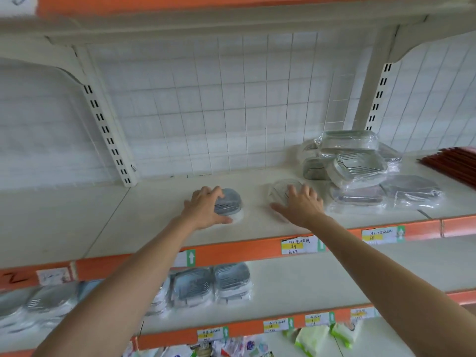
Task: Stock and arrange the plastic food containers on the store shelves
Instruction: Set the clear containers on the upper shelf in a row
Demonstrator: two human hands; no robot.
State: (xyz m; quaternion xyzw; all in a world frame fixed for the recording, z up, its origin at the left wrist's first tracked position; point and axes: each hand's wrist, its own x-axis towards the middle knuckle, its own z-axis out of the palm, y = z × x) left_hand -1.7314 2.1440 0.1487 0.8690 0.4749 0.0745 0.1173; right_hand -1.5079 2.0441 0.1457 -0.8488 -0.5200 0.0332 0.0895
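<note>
on the shelf (159, 228), left hand (203, 210) grips a grey-lidded container (229, 202); right hand (301, 204) lies spread on a clear one (279, 189). right of it, the pile (360, 171) awaits arranging: early stage.

Left hand (206, 206) grips grey-lidded wrapped plastic container (229, 202) on white metal shelf (159, 215); right hand (300, 203) rests spread on clear wrapped plastic container (279, 190); wrapped container heap (360, 171) just right.

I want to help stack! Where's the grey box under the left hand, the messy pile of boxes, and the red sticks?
grey box (230, 202), head view, on its lid.
messy pile of boxes (358, 167), head view, on a middle box's lid.
red sticks (453, 161), head view, on the bundle's middle.
</note>
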